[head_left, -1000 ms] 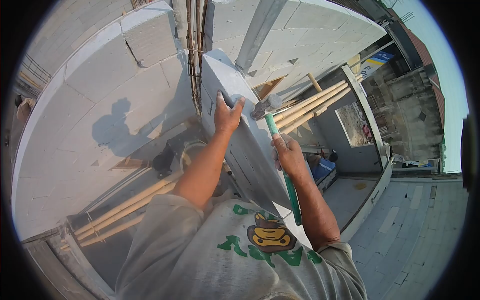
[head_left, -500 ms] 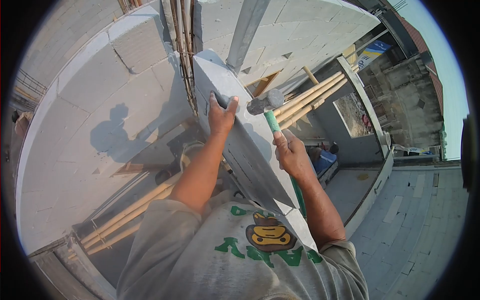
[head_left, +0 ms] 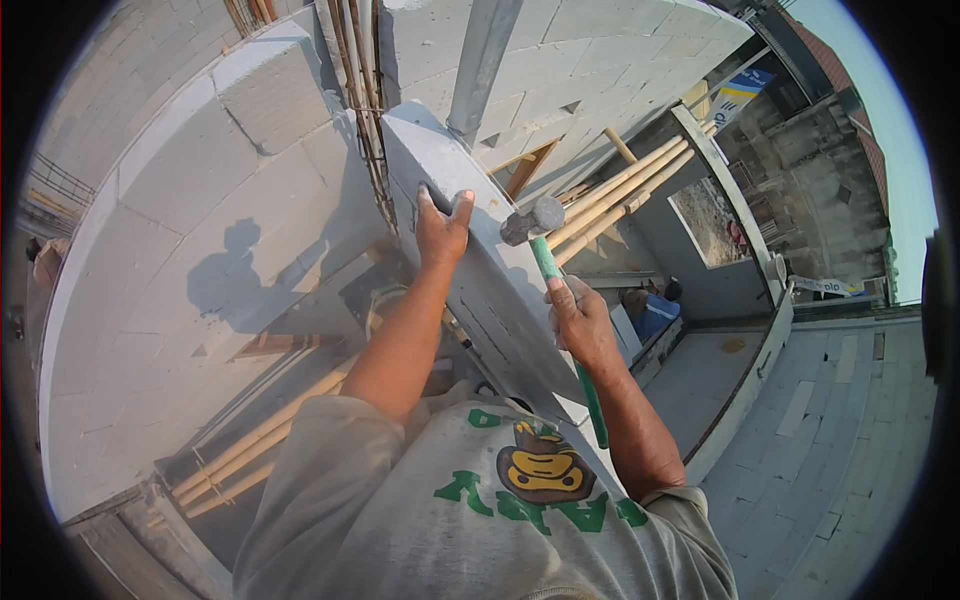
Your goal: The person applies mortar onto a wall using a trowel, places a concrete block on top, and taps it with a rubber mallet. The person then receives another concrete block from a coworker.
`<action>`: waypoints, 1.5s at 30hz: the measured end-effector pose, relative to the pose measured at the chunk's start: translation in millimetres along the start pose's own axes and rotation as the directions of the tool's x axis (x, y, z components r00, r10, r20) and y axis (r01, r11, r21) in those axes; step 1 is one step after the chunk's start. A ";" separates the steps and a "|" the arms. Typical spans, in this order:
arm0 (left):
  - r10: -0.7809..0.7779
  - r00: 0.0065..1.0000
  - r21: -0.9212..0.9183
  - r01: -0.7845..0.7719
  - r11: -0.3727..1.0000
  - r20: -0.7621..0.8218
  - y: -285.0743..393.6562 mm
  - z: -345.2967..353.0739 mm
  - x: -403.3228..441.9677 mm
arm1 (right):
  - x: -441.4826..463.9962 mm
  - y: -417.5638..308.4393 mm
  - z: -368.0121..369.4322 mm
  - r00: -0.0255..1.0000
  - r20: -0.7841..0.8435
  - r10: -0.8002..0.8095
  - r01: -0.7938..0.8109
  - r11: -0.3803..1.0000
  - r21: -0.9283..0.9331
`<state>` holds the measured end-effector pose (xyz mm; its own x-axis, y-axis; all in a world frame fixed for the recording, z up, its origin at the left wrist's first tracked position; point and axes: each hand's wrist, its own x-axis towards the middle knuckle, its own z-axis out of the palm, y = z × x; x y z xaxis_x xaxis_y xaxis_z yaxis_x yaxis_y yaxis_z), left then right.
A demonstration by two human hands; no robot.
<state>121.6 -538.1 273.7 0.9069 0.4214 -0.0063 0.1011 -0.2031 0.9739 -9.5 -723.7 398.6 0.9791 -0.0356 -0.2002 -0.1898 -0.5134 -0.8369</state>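
A long light-grey block (head_left: 500, 290) stands on top of the wall in front of my chest, its far end beside the upright steel bars (head_left: 366, 120). My left hand (head_left: 442, 228) rests on the block's left face and upper edge, thumb and index finger spread apart. The hammer (head_left: 545, 257), with a grey head and a green handle, is gripped in my right hand (head_left: 582, 318). Its head is over the block's top face, near the right edge; whether it touches the block I cannot tell.
A grey metal post (head_left: 482, 75) rises beyond the block. Bamboo poles (head_left: 625, 195) lie to the right, and more poles (head_left: 262, 437) lie low on the left. A person in blue (head_left: 655, 312) is below on the right. A block wall (head_left: 150, 260) curves along the left.
The hammer head has dipped and tilted slightly in my right hand since half a second ago. My left hand stays on the block. The view has shifted a little.
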 end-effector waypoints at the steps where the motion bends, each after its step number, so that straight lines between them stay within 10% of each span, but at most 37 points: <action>1: 0.004 1.000 0.014 -0.004 1.000 -0.003 2.4 -1.4 -0.2 | -3.6 -8.6 -3.5 1.000 0.000 0.007 -0.007 0.999 0.048; 8: 0.061 0.998 -0.039 -0.062 0.997 -0.016 -2.3 1.5 1.5 | 11.4 9.1 -0.1 0.999 0.044 -0.023 0.033 0.966 -0.257; 39: 0.034 0.999 -0.136 -0.029 0.990 0.036 3.0 -1.8 -0.3 | -123.8 45.5 -46.2 0.983 -0.115 0.146 -0.125 0.977 0.173; 45: -0.175 0.982 -0.231 0.187 0.955 0.075 9.5 -1.8 -9.2 | -167.4 73.4 -74.3 0.954 -0.238 0.180 -0.120 0.962 0.246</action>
<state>113.6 -542.3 283.4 0.9035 0.3827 -0.1932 0.1721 0.0889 0.9811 -182.0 -819.1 408.4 0.9177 -0.3304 -0.2206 -0.3181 -0.2783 -0.9063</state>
